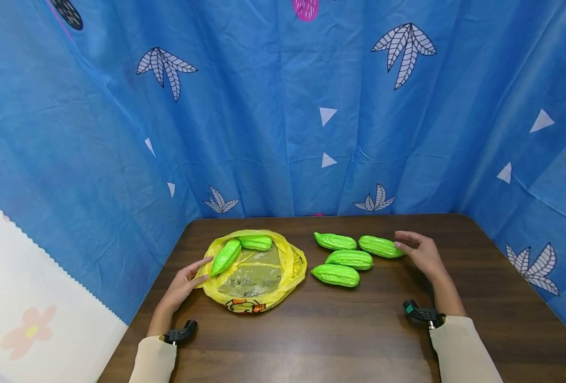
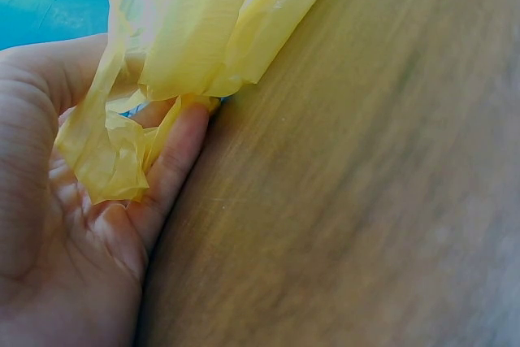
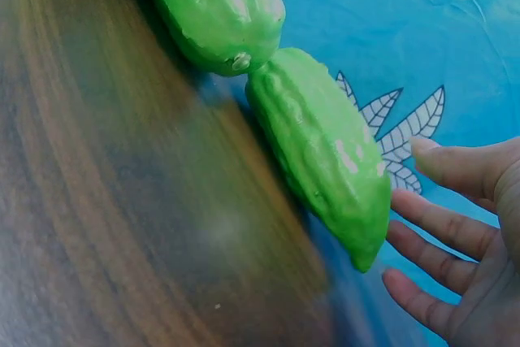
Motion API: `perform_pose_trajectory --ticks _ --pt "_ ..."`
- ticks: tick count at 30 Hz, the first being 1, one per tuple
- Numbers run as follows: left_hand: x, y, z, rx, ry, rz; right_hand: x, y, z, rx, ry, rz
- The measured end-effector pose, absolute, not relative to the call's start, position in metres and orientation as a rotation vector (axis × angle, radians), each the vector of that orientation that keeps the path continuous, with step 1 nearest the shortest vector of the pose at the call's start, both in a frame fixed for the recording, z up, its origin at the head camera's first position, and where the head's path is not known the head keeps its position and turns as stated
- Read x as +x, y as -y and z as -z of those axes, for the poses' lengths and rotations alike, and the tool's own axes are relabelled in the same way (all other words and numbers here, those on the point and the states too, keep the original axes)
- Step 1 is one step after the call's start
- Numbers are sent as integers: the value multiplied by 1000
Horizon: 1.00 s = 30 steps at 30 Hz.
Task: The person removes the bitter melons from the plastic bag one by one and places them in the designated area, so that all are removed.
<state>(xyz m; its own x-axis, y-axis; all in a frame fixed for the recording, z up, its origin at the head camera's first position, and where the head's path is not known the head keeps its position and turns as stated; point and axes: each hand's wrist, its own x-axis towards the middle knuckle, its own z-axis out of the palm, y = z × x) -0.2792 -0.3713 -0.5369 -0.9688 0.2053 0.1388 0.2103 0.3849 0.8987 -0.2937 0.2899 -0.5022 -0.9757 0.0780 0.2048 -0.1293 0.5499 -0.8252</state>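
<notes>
A yellow plastic bag [image 1: 290, 260] lies spread on the table with its mouth wide, two bright green bitter gourds [image 1: 226, 256] inside toward its left and back. My left hand [image 1: 181, 287] holds the bag's left rim; in the left wrist view the loose yellow plastic [image 2: 122, 152] runs between thumb and fingers. To the right, several more bitter gourds [image 1: 335, 275] lie in a loose group. My right hand [image 1: 424, 256] is at the rightmost gourd [image 3: 325, 152], thumb and fingers spread around its pointed end. The right fingertips [image 3: 406, 201] are right beside its skin.
The brown wooden table [image 1: 331, 340] reaches back to a blue patterned curtain [image 1: 311, 175], which also hangs along both sides. A white cloth with a scalloped edge [image 1: 34, 298] hangs at the left. Each wrist wears a black camera band [image 1: 422, 313].
</notes>
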Motion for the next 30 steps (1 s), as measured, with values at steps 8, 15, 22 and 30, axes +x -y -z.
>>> perform_pose_trajectory --ticks 8,15,22,30 --pt "-279 371 537 -388 2617 1689 -292 -285 489 -13 2519 -1348" --pt "-280 370 536 -371 2632 1652 -291 -279 479 -5 2505 -1336" --pt "-279 369 534 -378 2608 1699 -290 -270 469 66 2496 -1322" --pt "-279 370 538 -361 2605 1725 -289 -259 463 121 2498 -1293"
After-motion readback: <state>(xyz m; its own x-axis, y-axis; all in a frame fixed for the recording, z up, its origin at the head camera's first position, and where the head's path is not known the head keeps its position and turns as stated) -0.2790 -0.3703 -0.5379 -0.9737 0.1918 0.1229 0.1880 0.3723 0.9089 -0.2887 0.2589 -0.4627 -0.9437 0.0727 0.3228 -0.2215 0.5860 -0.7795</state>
